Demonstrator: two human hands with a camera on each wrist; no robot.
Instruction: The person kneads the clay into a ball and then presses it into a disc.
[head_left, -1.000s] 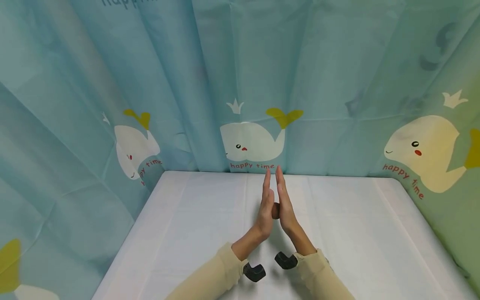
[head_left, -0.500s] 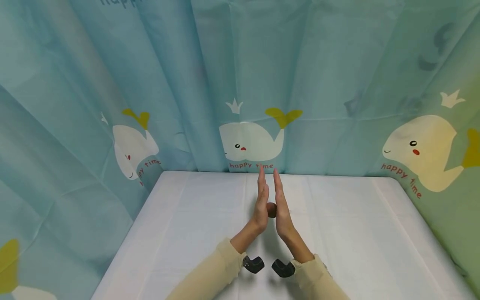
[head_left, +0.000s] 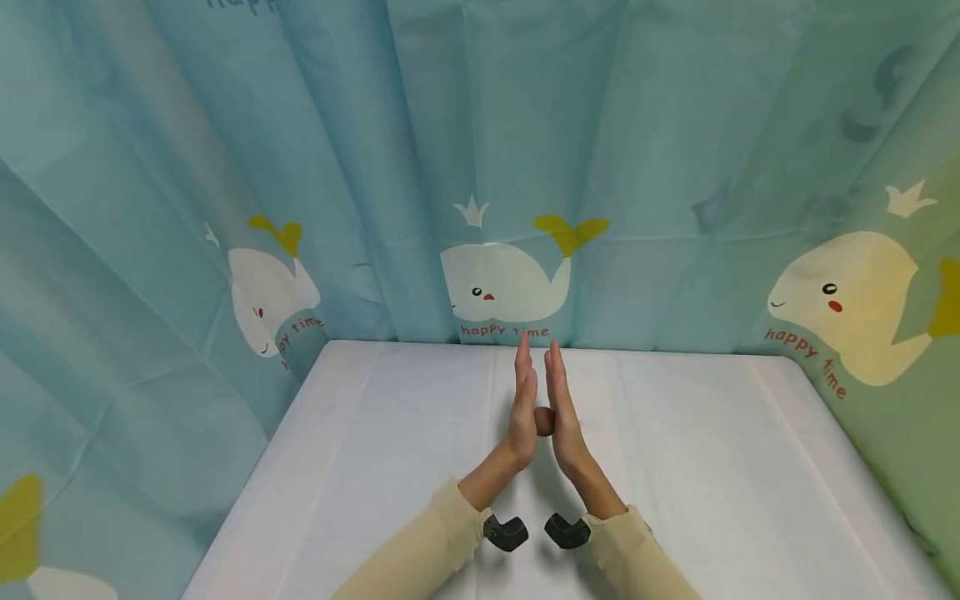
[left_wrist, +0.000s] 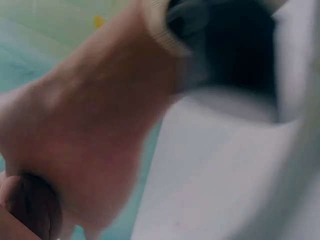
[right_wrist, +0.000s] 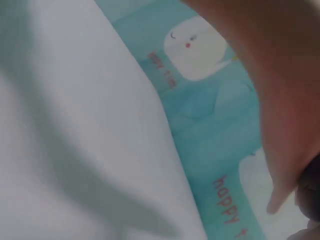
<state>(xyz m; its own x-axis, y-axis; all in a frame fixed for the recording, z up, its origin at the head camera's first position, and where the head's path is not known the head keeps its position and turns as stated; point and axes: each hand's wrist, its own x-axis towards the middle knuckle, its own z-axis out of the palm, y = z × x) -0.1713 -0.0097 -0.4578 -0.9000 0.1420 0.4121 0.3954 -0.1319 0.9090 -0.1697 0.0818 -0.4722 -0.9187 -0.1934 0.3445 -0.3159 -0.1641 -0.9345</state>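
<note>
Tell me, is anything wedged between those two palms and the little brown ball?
Nothing visible. The brown ball sits directly between the left hand and right hand, both flat with straight fingers, above the white table.

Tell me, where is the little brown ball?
In the head view, the brown ball sits pressed between the flat left hand and right hand, above the middle of the white table.

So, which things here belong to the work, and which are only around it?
In use: small round brown ball, pressed between the flat left hand and right hand.
Only around: white cloth-covered table; teal whale-print curtain.
</note>
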